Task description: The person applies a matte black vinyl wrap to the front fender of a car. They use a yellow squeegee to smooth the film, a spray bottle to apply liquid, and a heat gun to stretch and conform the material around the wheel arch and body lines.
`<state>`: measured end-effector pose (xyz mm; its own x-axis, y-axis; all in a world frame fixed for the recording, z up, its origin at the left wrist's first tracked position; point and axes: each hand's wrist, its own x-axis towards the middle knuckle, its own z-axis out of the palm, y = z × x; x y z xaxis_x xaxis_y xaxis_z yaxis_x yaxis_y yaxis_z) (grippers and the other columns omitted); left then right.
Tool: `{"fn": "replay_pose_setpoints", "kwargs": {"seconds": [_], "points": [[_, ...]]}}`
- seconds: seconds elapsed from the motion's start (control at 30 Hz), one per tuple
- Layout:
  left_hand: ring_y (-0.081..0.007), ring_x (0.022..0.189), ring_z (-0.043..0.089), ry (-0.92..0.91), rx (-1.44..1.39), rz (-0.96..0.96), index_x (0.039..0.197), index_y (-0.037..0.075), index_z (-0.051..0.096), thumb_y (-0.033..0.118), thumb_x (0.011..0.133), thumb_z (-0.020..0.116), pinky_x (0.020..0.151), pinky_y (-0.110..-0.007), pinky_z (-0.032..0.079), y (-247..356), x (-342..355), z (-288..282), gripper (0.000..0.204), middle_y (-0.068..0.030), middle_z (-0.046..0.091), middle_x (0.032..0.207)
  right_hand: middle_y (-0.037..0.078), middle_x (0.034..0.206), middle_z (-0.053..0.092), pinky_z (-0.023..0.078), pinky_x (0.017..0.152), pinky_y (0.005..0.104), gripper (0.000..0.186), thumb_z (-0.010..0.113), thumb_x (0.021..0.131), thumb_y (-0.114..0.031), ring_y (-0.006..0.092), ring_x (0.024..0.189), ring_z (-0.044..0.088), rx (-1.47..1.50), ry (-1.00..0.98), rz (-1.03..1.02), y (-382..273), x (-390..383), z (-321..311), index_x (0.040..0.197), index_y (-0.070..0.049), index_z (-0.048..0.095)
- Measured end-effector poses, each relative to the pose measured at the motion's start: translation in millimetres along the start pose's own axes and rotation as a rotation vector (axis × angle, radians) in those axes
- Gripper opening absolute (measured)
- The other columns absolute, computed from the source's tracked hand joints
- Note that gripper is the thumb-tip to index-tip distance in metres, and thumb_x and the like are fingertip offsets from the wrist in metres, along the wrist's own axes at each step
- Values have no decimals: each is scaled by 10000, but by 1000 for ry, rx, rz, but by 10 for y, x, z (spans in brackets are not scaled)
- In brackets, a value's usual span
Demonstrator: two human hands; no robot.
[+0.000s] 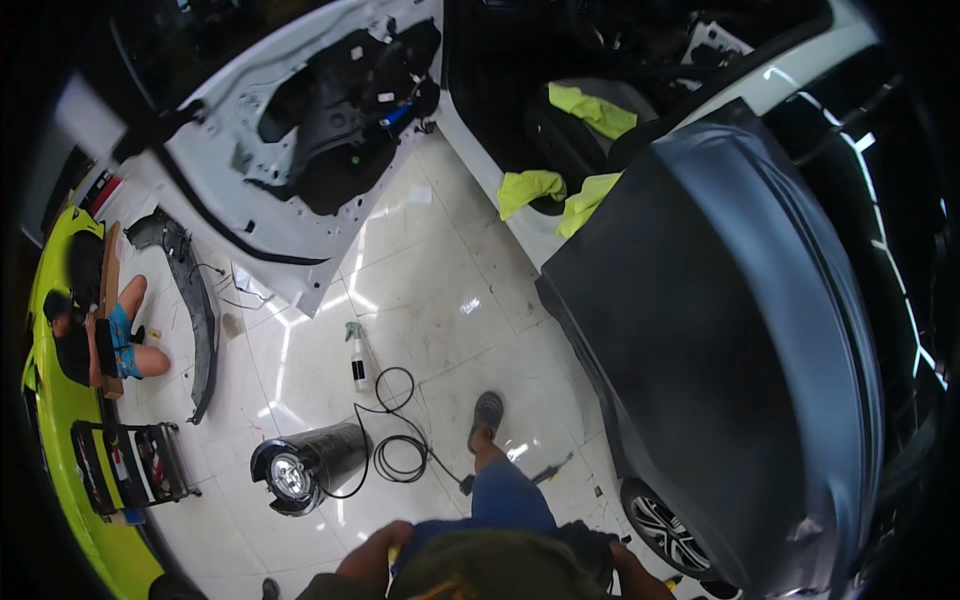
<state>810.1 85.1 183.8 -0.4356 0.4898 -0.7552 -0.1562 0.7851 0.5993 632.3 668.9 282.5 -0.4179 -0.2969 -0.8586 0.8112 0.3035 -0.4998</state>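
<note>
My left hand point(392, 545) is low at my left hip, against my blue shorts point(508, 497). A small yellow edge shows beside it; its fingers are mostly hidden. On the other side, my right hand point(622, 568) is near my right hip, next to a dark item at my waist, and its fingers are hidden too. The car's rear side panel point(640, 350) is nearest on my right, wrapped in dark film that turns blue-grey and glossy toward the far edge. Below it sits a wheel point(665, 525) with dark spokes.
An opened white car door point(230, 190) without its trim stands ahead. Yellow-green cloths point(532, 190) hang at the door sill. A spray bottle point(358, 365), coiled black cable point(402, 455) and black cylinder point(335, 455) are on the tiles. Left, a person point(125, 345) sits beside a lime car point(65, 450) and tool cart point(135, 465).
</note>
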Motion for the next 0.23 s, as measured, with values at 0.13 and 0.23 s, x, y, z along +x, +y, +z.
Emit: {"fn": "replay_pose_setpoints", "kwargs": {"seconds": [0.13,0.23], "points": [[-381,1053,640,219,146,-104,1089,70,698,223,890,490,896,-491,508,-402,-297,-1601,326,-230,657,1108,47,1126,669,510,831,354,273,607,949,-212,131,953,597,-167,33,76,-1379,497,504,1156,-43,666],[-391,1056,638,449,-367,-239,1086,25,691,373,917,570,908,-450,493,-410,-119,-2894,405,-241,673,1102,57,1158,671,516,823,351,288,577,967,-211,125,973,599,-144,-21,-182,-1651,420,285,1202,-64,656]]}}
